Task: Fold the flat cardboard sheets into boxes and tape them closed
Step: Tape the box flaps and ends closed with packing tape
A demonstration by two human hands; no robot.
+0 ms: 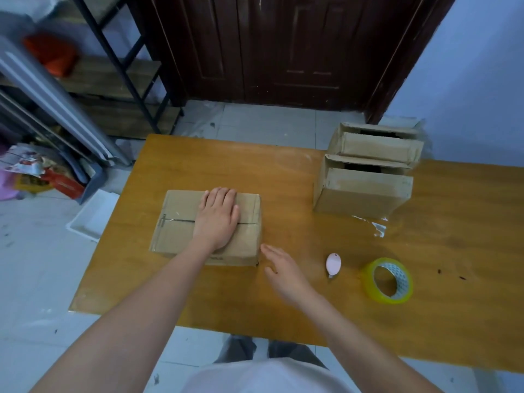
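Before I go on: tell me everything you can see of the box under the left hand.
The cardboard box is plain brown, low and rectangular, lying flat on the wooden table near its left edge. Its top flaps are shut, meeting at a centre seam that looks covered with clear tape. The left hand presses flat on the top, across the seam. The right hand hovers open by the near right corner; contact unclear.
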